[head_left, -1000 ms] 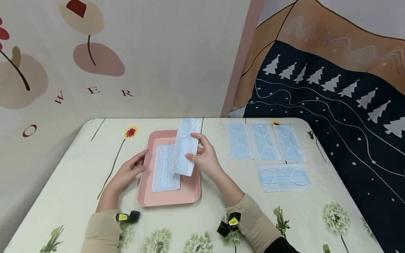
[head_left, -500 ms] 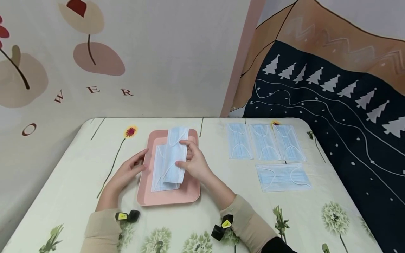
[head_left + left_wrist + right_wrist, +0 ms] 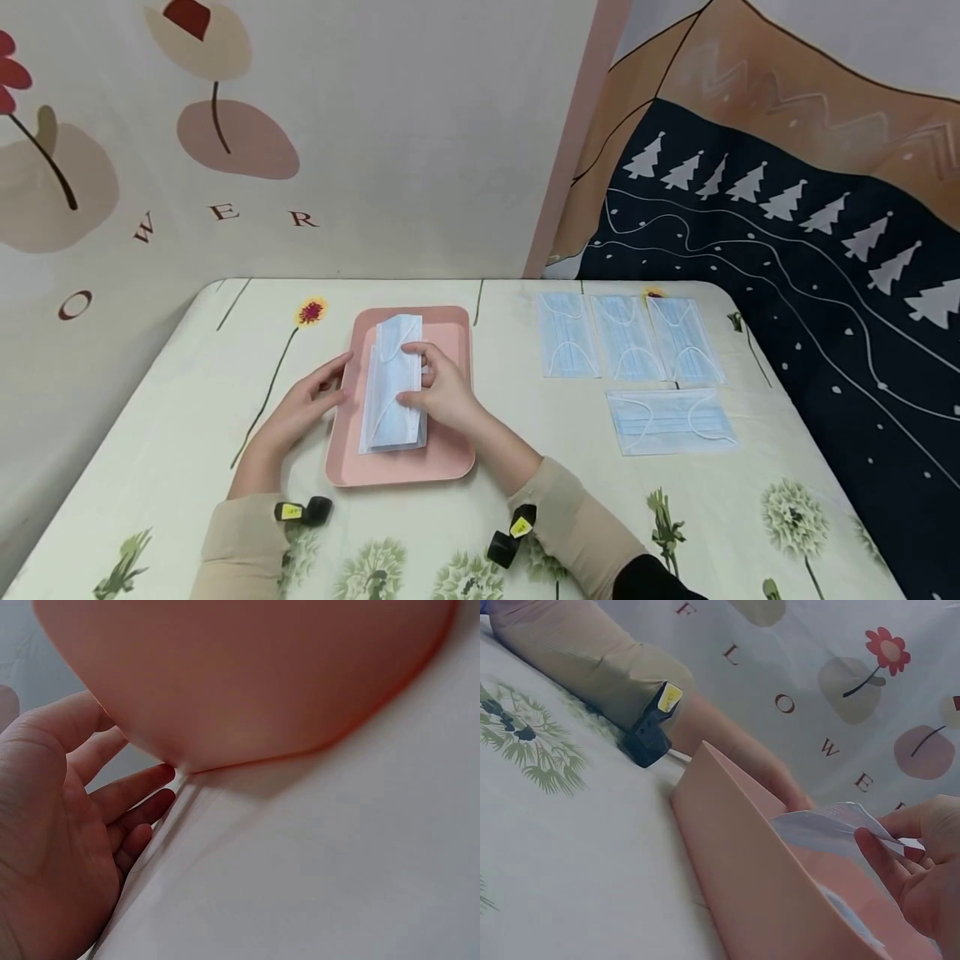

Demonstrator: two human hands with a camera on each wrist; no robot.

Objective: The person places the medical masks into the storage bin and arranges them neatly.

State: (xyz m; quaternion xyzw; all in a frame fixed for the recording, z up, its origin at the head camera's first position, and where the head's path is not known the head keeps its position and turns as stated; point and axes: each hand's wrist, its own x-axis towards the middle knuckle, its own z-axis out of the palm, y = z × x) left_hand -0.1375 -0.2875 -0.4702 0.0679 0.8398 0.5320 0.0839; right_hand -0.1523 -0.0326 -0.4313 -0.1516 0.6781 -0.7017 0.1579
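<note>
Left of center in the head frame, got pink tray (image 3: 450, 458) lying flat on floral tablecloth (image 3: 187, 433). Touching tray's left rim with left hand (image 3: 303, 407), with fingers loosely bent and spread; in left wrist view, see fingertips at outer side of tray wall. Pinching held mask (image 3: 393, 396) by its right long edge with right hand (image 3: 450, 390), with narrow thumb-to-finger grip. Holding it over middle of tray, tilted, roughly in line with lower mask (image 3: 367, 432) and covering most of it in head view. In right wrist view, see gap between these 2 near the grip; can't tell about contact at far edge.

At right of head frame, got row of 3 masks (image 3: 627, 337) standing lengthwise toward back of table, plus sideways mask (image 3: 672, 422) just below. All 4 light blue, lying flat, with white ear loops on top. Toward bottom, see 2 beige sleeves (image 3: 243, 542) with black wrist cameras (image 3: 318, 511). At upper left, pale backdrop (image 3: 420, 150) with flower shapes and red letters; at upper right, dark fabric (image 3: 750, 225) with white trees.
</note>
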